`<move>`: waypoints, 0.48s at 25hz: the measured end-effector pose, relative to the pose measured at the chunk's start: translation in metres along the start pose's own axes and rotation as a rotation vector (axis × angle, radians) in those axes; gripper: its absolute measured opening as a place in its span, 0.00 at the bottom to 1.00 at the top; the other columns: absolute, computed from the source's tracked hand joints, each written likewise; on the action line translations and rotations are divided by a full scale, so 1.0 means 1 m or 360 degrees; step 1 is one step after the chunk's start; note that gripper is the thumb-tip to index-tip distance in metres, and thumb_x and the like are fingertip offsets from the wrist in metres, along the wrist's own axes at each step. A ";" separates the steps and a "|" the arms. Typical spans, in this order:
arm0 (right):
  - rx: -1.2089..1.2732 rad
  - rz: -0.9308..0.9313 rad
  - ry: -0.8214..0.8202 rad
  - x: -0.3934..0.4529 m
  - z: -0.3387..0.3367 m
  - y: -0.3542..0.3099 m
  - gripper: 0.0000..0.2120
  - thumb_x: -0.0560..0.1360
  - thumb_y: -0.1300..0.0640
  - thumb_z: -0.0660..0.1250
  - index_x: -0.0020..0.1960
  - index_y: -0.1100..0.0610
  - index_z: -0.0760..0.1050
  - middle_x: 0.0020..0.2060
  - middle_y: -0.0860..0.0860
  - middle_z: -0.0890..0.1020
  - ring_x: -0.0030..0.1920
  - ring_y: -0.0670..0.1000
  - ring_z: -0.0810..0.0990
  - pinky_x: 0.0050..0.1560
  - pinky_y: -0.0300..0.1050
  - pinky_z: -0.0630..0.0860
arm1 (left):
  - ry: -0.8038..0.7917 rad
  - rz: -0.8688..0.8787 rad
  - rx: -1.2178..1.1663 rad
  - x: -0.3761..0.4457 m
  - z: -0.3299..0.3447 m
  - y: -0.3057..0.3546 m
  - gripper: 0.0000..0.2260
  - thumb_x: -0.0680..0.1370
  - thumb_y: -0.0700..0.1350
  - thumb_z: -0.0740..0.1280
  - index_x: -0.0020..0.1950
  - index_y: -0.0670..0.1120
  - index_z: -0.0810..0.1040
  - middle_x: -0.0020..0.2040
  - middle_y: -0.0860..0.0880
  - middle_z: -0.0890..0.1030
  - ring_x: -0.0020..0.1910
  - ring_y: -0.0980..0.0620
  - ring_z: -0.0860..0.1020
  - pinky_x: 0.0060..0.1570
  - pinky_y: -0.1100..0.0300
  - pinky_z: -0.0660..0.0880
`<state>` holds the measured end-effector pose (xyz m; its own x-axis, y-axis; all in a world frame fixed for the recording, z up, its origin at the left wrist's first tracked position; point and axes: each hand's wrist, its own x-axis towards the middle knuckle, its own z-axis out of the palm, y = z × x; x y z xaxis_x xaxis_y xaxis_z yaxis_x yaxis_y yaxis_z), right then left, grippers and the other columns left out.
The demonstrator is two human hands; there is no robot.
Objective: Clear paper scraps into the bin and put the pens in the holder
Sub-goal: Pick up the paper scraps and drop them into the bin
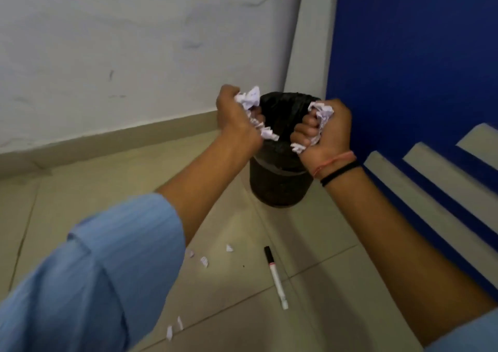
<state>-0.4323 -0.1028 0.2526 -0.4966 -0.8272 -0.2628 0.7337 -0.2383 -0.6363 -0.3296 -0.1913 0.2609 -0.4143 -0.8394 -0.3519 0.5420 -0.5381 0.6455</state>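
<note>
A black bin (279, 187) with a black liner stands on the floor in the corner. My left hand (234, 117) is held over its left rim, closed around a bunch of white paper scraps (249, 99). My right hand (327, 130) hangs over the right rim, also closed on white paper scraps (320, 113). A white marker pen with a black cap (276, 280) lies on the floor tiles in front of the bin. Several small paper scraps (204, 260) lie loose on the floor left of the pen, more (173, 327) nearer to me. No pen holder is in view.
A white wall (121, 55) with a beige skirting runs behind the bin on the left. On the right is a blue wall (417, 55) with beige diagonal stripes. The floor is beige tile.
</note>
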 end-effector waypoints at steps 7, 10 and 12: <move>-0.0917 0.0010 0.0337 0.085 -0.010 -0.034 0.13 0.73 0.57 0.61 0.30 0.57 0.74 0.26 0.53 0.76 0.27 0.53 0.73 0.31 0.40 0.71 | 0.0096 0.0042 0.0582 0.057 0.060 -0.019 0.09 0.79 0.43 0.61 0.45 0.40 0.79 0.38 0.45 0.77 0.30 0.50 0.71 0.28 0.65 0.66; -0.1387 0.0072 0.0369 0.093 -0.018 -0.039 0.10 0.78 0.58 0.61 0.51 0.62 0.78 0.43 0.57 0.82 0.43 0.56 0.81 0.50 0.48 0.79 | -0.0002 -0.0016 0.1201 0.059 0.057 -0.025 0.18 0.83 0.43 0.59 0.70 0.35 0.73 0.38 0.47 0.72 0.32 0.52 0.71 0.29 0.67 0.71; -0.1623 0.0054 0.0366 0.090 -0.017 -0.043 0.10 0.81 0.60 0.57 0.54 0.64 0.75 0.42 0.55 0.78 0.40 0.52 0.77 0.41 0.44 0.76 | -0.0058 -0.0015 0.1347 0.053 0.055 -0.027 0.21 0.84 0.45 0.57 0.74 0.35 0.70 0.36 0.49 0.70 0.31 0.54 0.69 0.26 0.66 0.70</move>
<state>-0.5167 -0.1587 0.2445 -0.6379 -0.6832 -0.3555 0.0628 0.4139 -0.9081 -0.4063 -0.2170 0.2623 -0.4472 -0.8244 -0.3470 -0.1855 -0.2940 0.9376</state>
